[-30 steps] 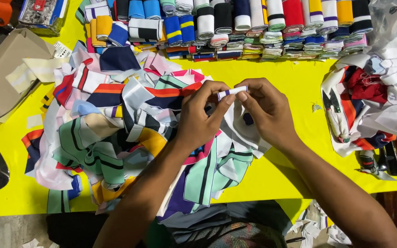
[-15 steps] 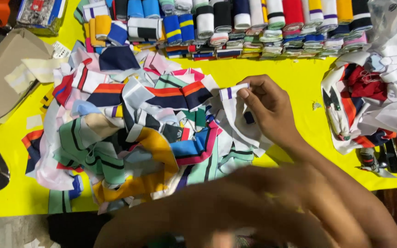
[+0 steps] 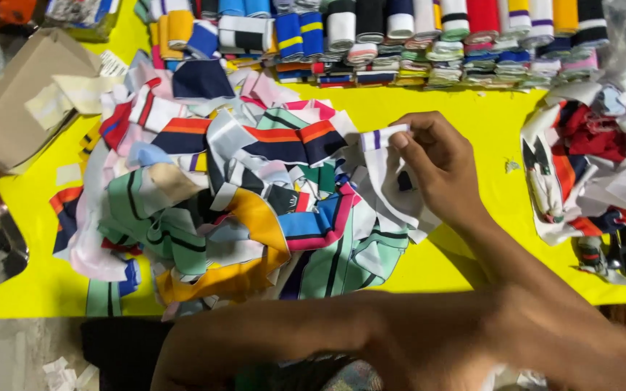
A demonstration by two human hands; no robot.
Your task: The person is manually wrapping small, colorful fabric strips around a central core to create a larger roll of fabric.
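Observation:
My right hand (image 3: 436,170) pinches the end of a white knit strip with a purple stripe (image 3: 380,139) and holds it over the right side of a heap of striped knit fabric strips (image 3: 240,210) on the yellow table (image 3: 472,116). The strip hangs down from my fingers into the heap. My left forearm (image 3: 327,337) lies across the bottom of the view, close to the camera. Its hand is hidden where it meets my right arm.
Several rolled and folded striped strips (image 3: 400,36) line the table's far edge. A cardboard box (image 3: 9,108) sits at the far left. Another heap of red, white and dark fabric strips (image 3: 595,159) lies at the right edge, beside clear plastic.
My left hand has let go of the white strip and pulled back; its forearm now crosses the bottom of the view. My right hand still holds the strip in the same place.

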